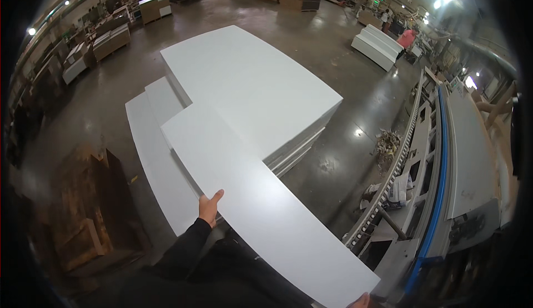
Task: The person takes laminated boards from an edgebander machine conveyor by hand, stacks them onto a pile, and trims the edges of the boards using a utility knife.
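A long white panel stretches across in front of me, from the stack of boards to the lower right. My left hand grips its near long edge, thumb on top and fingers hidden beneath. At the panel's right end, part of my right hand shows at the corner, closed on the edge; most of it is cut off by the frame. The panel's far end lies over or against a stack of large white boards. Lower on the left lies another long white board, partly covered by the held panel.
To the right runs a long machine with a roller rail and a blue strip. Brown boards stand at the lower left. Scraps lie beside the rail. Farther off are a white stack and a person in pink.
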Demonstrator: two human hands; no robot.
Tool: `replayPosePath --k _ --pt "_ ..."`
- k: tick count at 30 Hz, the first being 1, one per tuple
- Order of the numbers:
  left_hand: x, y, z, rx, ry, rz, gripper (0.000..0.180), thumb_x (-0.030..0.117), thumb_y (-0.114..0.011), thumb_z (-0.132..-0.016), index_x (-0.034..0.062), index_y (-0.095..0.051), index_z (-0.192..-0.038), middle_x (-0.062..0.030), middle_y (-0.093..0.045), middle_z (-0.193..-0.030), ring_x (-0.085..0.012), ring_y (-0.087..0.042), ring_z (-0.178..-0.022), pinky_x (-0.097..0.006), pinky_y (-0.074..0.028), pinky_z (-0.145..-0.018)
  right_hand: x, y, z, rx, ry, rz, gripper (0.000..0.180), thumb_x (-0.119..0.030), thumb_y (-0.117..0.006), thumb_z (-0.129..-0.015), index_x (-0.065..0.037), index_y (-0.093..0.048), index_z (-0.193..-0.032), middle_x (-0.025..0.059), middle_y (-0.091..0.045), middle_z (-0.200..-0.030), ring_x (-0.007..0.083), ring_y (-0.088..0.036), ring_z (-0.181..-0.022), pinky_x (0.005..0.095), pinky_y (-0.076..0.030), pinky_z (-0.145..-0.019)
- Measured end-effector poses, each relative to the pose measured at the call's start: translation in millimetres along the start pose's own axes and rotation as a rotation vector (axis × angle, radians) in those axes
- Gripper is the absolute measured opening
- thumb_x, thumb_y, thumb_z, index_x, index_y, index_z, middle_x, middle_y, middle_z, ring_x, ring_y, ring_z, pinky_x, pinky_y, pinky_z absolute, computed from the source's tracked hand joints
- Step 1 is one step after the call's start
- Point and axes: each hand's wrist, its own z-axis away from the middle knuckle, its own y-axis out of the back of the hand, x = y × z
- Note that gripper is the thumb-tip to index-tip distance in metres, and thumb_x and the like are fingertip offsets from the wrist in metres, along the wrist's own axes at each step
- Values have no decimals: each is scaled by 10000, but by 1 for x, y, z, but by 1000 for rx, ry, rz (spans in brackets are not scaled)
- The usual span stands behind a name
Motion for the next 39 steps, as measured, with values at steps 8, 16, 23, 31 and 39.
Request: replayPosePath --k 8,16,23,31,39 --pt "-1 80 -109 119 -1 193 520 358 -691 -940 -108 -542 -1116 -161 -635 -1070 -231 -640 -948 -360 -531 -842 -24 -78 98 -46 -50 -104 351 -134 -615 -992 115 -609 -1239 199 -645 -1211 312 -608 -1034 451 -525 -878" --pt "-40 176 -187 349 174 111 649 454 -714 -895 -112 -555 -1171 -149 -664 -1002 -259 -661 -859 -363 -544 -743 -10 -154 141 -112 62 -22 505 -375 -458 -1061 85 -625 -1185 122 -684 -1075 246 -663 -949 374 -539 -857" --pt "-75 218 -277 322 153 -662 934 697 -673 -817 -178 -581 -1131 -306 -667 -1084 -396 -673 -983 -453 -518 -881 72 -189 157 -66 -27 30 424 -359 -555 -1036 51 -660 -1017 92 -677 -955 210 -644 -861 357 -536 -779" --pt "-56 205 -232 245 82 -1196 826 391 -756 -864 -152 -387 -1364 -358 -628 -1197 -458 -639 -1118 -497 -502 -990 172 -211 195 -136 -133 -5 239 -105 -665 -958 36 -584 -1134 100 -657 -996 197 -617 -896 347 -512 -832" --pt "-104 142 -132 95 76 -1157 720 288 -722 -896 -154 -412 -1371 -331 -551 -1335 -458 -549 -1246 -464 -447 -1069 229 -244 266 -377 54 180 633 2 -671 -902 46 -380 -1463 197 -602 -1315 277 -601 -1185 361 -450 -1037"
